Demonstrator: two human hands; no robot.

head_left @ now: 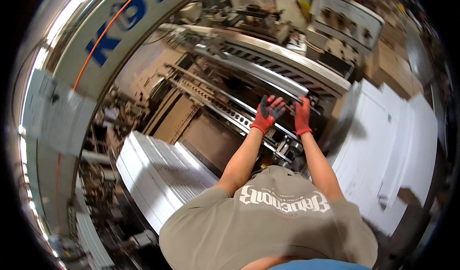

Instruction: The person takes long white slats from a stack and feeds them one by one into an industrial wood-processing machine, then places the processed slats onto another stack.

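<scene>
Shirt nearest, hem close to a metal fitting between both arms. Could snag there, the likely cause being too low a lean. Beyond the shirt on the left, a stack of white sheets; on the right, another white stack. Sheets perhaps easy to knock askew with a stray elbow, given such closeness on both sides.

Farther in, left hand and right hand, both gloved in red, dark grey also plain on the left. Left fingers spread well apart; right fingers loosely apart from the thumb; nothing visible in either grasp. Close to each other, though not joined.

Main danger here, as a judgement: pinched fingers or caught glove fabric, from any sudden movement of the metal parts below.

Holed rail just left of the left hand, slanting from far left to near right, under the left cuff. Whether touching the glove, impossible to tell. Just past the fingertips, a shiny bar; farther right, well apart, a pale knobbed box.
</scene>
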